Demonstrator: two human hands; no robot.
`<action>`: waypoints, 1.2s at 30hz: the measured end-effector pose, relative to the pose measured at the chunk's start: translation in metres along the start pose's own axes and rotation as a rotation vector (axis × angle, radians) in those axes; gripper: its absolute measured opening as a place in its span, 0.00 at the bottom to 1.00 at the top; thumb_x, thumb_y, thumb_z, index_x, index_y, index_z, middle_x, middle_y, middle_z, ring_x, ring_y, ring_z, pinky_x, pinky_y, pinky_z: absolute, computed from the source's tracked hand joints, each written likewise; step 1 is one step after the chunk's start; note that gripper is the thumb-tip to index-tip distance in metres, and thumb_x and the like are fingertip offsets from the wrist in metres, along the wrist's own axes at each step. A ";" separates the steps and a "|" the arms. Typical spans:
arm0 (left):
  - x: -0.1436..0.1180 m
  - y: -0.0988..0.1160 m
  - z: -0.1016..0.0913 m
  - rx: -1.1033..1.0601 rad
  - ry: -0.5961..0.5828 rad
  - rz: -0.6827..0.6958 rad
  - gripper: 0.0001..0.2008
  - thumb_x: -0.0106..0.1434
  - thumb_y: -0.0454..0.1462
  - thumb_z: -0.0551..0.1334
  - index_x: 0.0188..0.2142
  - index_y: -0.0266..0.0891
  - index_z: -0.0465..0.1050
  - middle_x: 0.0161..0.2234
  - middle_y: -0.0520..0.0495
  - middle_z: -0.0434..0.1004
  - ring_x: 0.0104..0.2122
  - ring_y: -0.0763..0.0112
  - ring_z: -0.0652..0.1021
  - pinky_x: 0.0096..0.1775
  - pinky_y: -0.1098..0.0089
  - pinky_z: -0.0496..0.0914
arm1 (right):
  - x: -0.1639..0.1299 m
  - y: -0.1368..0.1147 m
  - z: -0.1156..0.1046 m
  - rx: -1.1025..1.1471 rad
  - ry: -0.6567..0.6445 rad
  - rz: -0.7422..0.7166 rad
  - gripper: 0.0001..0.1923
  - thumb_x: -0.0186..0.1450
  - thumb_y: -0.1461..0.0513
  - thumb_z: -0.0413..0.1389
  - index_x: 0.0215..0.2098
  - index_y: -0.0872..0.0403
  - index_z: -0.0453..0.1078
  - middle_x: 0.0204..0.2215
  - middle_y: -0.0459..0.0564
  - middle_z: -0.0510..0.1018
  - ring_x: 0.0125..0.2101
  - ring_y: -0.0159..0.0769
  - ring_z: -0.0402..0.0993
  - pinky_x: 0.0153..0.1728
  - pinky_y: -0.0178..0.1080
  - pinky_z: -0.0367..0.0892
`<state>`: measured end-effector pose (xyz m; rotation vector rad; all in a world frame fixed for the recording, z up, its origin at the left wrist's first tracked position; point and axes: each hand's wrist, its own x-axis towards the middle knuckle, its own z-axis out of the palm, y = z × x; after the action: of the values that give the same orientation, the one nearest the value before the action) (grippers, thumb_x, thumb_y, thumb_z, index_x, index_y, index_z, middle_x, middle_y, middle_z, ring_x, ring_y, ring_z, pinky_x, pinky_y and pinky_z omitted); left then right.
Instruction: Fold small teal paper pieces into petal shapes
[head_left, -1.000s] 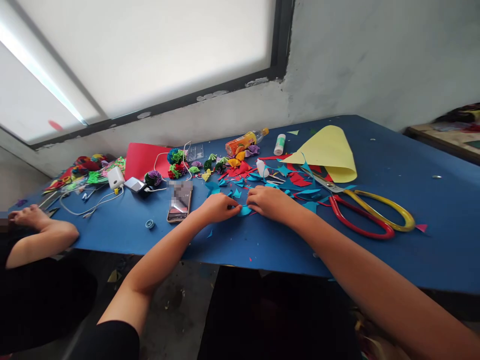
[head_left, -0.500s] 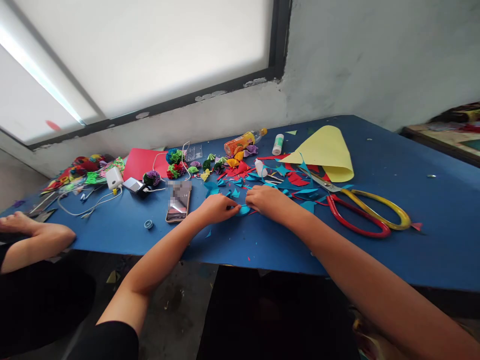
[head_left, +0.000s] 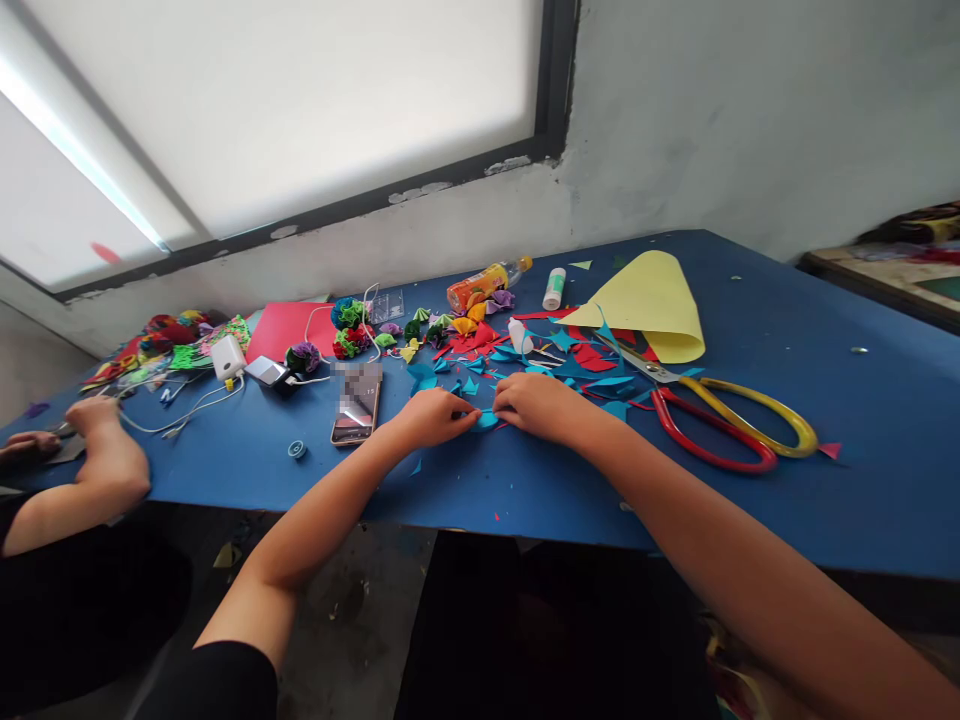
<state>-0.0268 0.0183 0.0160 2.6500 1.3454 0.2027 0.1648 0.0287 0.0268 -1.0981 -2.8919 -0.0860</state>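
Between my two hands, just above the blue table point(head_left: 435, 490), is a small light-blue piece of paper point(head_left: 487, 421). My left hand point(head_left: 436, 416) pinches its left side with closed fingertips. On its other side, the closed fingers of my right hand point(head_left: 536, 405) grip the paper's edge. Behind my hands lie blue paper scraps point(head_left: 471, 386) and red paper scraps point(head_left: 592, 357). A small white bottle point(head_left: 520, 336) leans among them. To the right rest big scissors point(head_left: 712, 430) with one red and one yellow handle.
A phone point(head_left: 356, 405) and a small round cap point(head_left: 297, 450) lie left of my hands. Further back are a drink bottle point(head_left: 484, 285), a glue stick point(head_left: 554, 289), yellow paper point(head_left: 664, 300), paper flowers point(head_left: 350, 341) and white cables point(head_left: 195, 410). A co-worker's arm point(head_left: 105, 455) rests at far left.
My hands stay nearly in place, still on the blue paper. At far left the co-worker's hand has risen and a second hand now shows.
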 end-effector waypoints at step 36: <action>0.001 -0.001 0.012 -0.071 0.124 0.196 0.13 0.64 0.39 0.53 0.43 0.39 0.72 0.41 0.46 0.73 0.41 0.68 0.74 0.41 0.71 0.69 | -0.002 -0.007 -0.003 0.212 -0.077 0.186 0.08 0.64 0.64 0.52 0.38 0.55 0.73 0.38 0.51 0.73 0.36 0.35 0.70 0.30 0.32 0.59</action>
<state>-0.0249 0.0191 0.0044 2.7471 1.0874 0.4376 0.1618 0.0217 0.0291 -1.3468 -2.7640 0.2682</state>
